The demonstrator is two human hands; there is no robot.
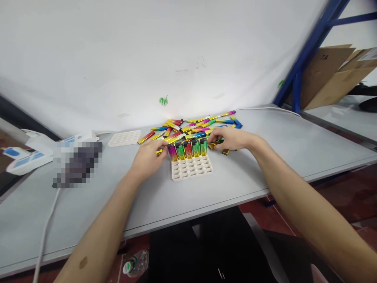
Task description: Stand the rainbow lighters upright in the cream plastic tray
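A white tray (192,169) with rows of oval holes lies on the table. Several upright lighters fill its far row, purple (173,154), red (188,151) and green (203,147) over yellow, with black tops. My left hand (149,158) is at the row's left end, thumb and index finger closed by the purple lighter's top; a yellow piece shows between them. At the right end, my right hand (229,138) has curled fingers around a lighter, of which a dark and green bit shows; the fingers hide most of it. Behind the tray is a pile of loose shiny lighters (196,126).
Another white holed tray (125,138) lies at the back left. Left of it are white-and-blue packages (79,137) and a blurred dark object (84,163) with a white cable (48,220). Cardboard boxes (332,74) stand behind a blue frame (306,55). A plastic bottle (137,264) is below the table.
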